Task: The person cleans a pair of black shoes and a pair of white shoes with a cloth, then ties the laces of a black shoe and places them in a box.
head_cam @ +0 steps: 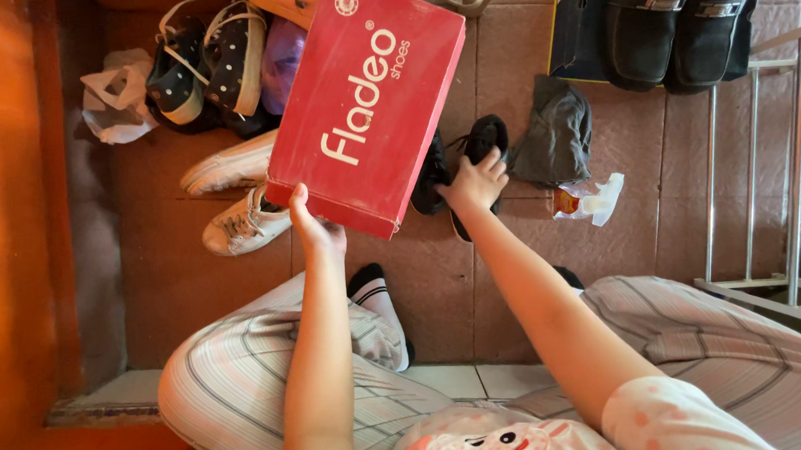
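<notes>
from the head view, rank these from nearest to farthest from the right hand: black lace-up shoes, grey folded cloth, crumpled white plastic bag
1. Black lace-up shoes: under the right hand, touching its fingers.
2. Grey folded cloth: just beside the shoes, on the floor.
3. Crumpled white plastic bag: far side, by the orange wall.

The person wears grey-and-white striped trousers (270, 372), a pink short-sleeved top with a cartoon face (488, 447), and black-and-white striped socks (372, 292); both forearms are bare.

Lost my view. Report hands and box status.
Left hand grips red shoebox by its edge. Right hand on black shoe behind it. White sneakers beside box.
</notes>
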